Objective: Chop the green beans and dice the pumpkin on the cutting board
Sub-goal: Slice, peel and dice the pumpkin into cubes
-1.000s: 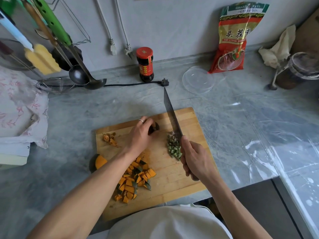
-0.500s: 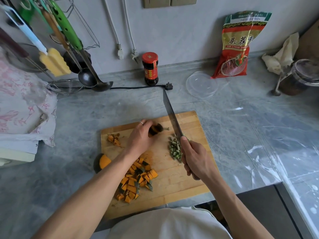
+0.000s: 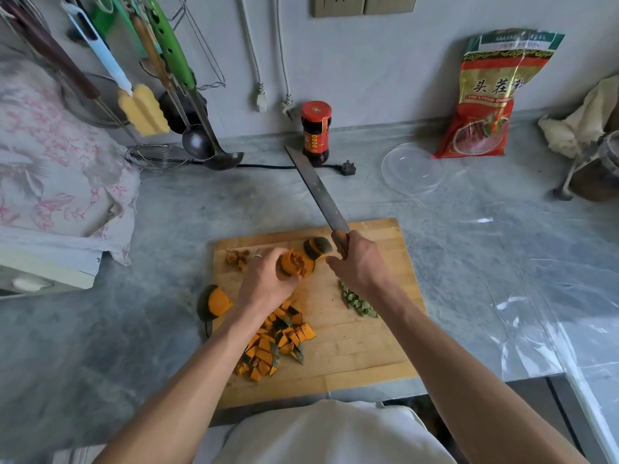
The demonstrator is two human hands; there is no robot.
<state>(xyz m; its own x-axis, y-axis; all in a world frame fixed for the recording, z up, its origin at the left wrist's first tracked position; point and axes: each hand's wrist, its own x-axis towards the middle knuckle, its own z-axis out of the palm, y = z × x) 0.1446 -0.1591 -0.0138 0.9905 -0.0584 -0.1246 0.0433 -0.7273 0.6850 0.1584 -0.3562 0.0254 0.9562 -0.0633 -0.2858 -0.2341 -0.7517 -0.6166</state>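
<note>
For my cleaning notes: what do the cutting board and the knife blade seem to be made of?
Cutting board: likely wood or bamboo, matte, with visible joined strips and grain. Knife blade: probably steel, dull grey and darkened, not polished; its handle is hidden in the right hand.

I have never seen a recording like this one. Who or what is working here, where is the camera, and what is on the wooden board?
There is no machine. A person works with two bare hands, and one wide camera on the person's head looks down at them. The left hand grips an orange pumpkin piece with dark green skin. The right hand grips a long steel knife, its blade raised and pointing away. On the wooden cutting board lie a pile of diced orange pumpkin and a small heap of chopped green beans. Another pumpkin wedge sits at the board's left edge.
</note>
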